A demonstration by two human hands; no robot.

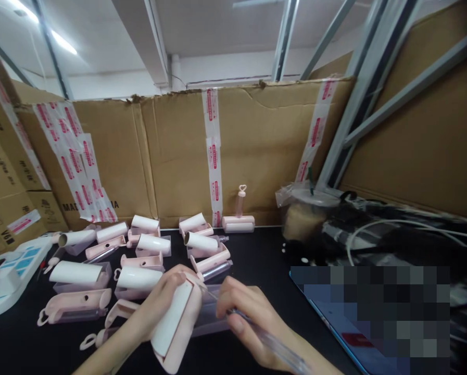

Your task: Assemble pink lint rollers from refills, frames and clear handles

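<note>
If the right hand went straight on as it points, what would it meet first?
Probably the pink roller holder in the left hand, just ahead of the right hand; exact depth is hard to judge.

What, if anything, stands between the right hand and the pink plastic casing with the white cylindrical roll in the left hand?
Nothing visible blocks the way: only a thin pale shaft, seemingly part of the clear plastic handle the right hand grips, reaches toward the pink plastic casing. A translucent plastic box shows behind.
</note>
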